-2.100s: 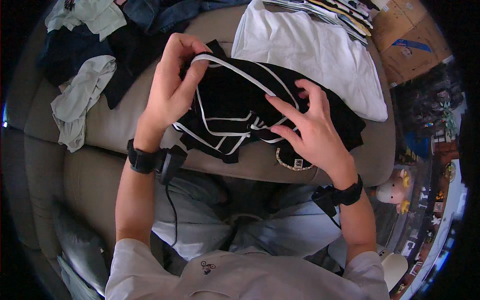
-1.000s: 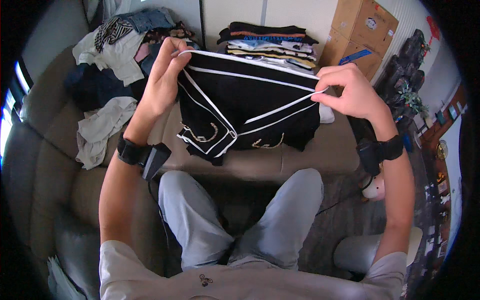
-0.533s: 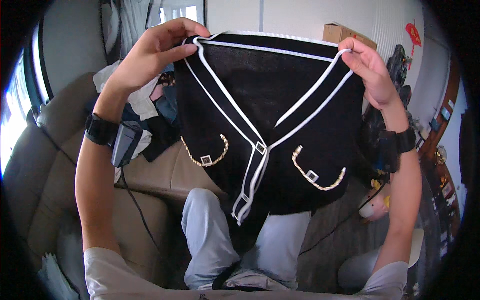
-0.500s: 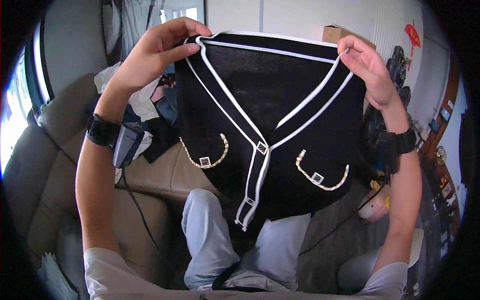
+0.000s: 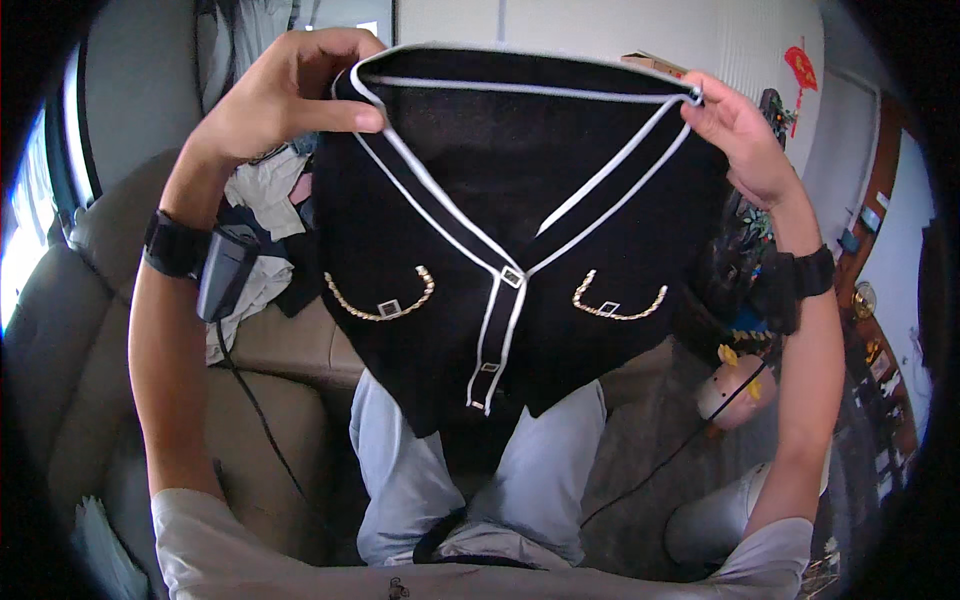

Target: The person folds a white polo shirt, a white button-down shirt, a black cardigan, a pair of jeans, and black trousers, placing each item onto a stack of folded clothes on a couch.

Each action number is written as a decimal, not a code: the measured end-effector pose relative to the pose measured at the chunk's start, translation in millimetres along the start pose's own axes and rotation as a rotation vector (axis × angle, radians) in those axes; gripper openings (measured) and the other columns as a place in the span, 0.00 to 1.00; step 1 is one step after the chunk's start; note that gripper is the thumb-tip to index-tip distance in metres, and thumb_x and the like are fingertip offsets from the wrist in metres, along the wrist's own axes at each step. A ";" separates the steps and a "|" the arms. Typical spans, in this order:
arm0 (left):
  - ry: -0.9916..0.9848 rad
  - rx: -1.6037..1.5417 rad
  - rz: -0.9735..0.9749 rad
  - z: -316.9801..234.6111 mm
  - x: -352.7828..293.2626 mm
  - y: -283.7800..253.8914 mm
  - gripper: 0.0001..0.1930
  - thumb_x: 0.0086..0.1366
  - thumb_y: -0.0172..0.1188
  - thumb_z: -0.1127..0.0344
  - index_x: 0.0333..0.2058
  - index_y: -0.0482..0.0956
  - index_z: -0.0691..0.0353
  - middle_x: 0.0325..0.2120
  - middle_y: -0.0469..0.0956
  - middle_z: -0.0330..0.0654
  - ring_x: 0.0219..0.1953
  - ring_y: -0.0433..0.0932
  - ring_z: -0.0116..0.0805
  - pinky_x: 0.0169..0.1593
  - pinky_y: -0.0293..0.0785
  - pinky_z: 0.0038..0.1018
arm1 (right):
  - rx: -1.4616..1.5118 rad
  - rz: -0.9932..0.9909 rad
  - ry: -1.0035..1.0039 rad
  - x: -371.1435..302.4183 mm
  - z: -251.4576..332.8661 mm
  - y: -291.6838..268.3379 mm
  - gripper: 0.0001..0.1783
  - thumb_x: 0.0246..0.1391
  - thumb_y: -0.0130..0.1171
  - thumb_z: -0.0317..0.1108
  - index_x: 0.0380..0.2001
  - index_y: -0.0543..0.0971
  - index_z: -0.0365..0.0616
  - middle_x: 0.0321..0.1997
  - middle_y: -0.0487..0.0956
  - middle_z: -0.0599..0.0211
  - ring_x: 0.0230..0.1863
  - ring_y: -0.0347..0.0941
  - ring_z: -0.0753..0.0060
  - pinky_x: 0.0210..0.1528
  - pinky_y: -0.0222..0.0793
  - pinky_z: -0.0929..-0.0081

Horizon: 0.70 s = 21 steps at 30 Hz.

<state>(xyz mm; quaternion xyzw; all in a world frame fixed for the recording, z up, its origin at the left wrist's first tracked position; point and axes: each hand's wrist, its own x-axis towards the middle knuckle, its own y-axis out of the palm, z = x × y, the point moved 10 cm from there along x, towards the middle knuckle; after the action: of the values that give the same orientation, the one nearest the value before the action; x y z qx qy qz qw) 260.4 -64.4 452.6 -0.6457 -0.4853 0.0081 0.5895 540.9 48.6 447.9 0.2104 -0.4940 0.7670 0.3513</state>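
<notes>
A black knit vest [image 5: 450, 210] with white-edged V-neck, square buttons and two curved gold chain trims hangs spread out in front of me. My left hand [image 5: 315, 95] pinches its upper left corner between thumb and fingers. At the upper right corner, my right hand [image 5: 735, 130] grips the white-trimmed edge. The neckline is stretched between both hands, and the lower hem hangs over my knees. Part of the left fingers is hidden behind the cloth.
A brown leather sofa [image 5: 260, 430] stands to the left, with a pile of clothes [image 5: 265, 200] at its back. Cables run from the devices strapped to my forearms. A pink plush toy [image 5: 735, 390] sits at the right, near a white stool [image 5: 705, 510].
The vest has shifted left and slightly up, its lower part swinging straighter and wider. Both hands keep their hold; the left hand has moved left with its corner.
</notes>
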 end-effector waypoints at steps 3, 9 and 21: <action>0.108 -0.037 0.058 -16.1 -9.1 -2.0 0.15 0.61 0.62 0.74 0.48 0.77 0.68 0.43 0.76 0.40 0.49 0.73 0.30 0.57 0.67 0.26 | -0.004 -0.140 0.008 -0.3 7.8 -4.3 0.09 0.66 0.52 0.34 0.44 0.73 0.39 0.39 0.70 0.79 0.41 0.64 0.86 0.49 0.61 0.84; -0.029 0.452 -0.258 4.3 -15.3 -36.0 0.11 0.67 0.56 0.73 0.47 0.78 0.67 0.42 0.78 0.41 0.46 0.75 0.26 0.56 0.69 0.26 | -0.555 -0.145 0.102 7.2 3.0 -40.9 0.15 0.64 0.58 0.41 0.31 0.79 0.39 0.29 0.72 0.80 0.34 0.64 0.87 0.39 0.61 0.85; -0.254 0.430 -0.514 -63.3 -49.1 -68.2 0.15 0.65 0.63 0.54 0.28 0.82 0.61 0.20 0.76 0.33 0.22 0.72 0.20 0.29 0.69 0.20 | -0.758 -0.438 -0.198 2.4 57.2 -86.5 0.19 0.63 0.58 0.45 0.25 0.71 0.41 0.22 0.69 0.75 0.28 0.62 0.85 0.30 0.58 0.82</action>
<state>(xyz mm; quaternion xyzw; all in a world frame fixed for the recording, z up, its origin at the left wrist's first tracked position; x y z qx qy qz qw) 229.3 -154.6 496.7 -0.3574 -0.6883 0.0417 0.6299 602.6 20.5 526.5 0.2388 -0.7152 0.4154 0.5088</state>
